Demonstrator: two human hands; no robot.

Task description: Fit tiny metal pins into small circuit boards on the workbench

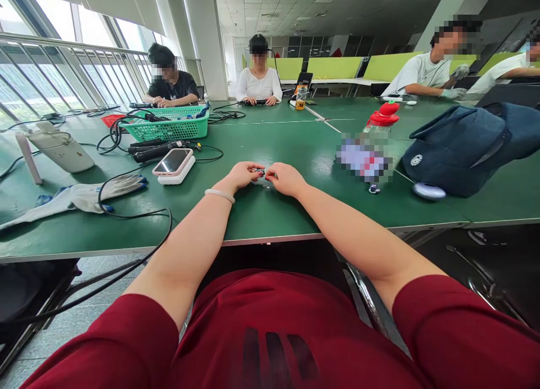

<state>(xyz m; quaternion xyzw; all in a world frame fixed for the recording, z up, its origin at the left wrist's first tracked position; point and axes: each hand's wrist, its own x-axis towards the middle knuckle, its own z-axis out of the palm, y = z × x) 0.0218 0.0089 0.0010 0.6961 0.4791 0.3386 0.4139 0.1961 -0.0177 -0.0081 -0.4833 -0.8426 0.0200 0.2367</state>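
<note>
My left hand [243, 176] is closed, its fingertips pinching a small dark and silvery piece [260, 172] over the green table [236, 226]. Close beside it on the right, my right hand [286, 179] has its fingers pressed together near the same piece; what they hold, if anything, is too small to make out. A tiny shiny bit [265, 186] lies on the table just below the hands.
To the left are a phone [172, 161] on a white box, a glove [84, 197], black cables and a green basket [169, 127]. A blue backpack [468, 147] and red-capped bottle [382, 119] stand at right. Several people sit around the table.
</note>
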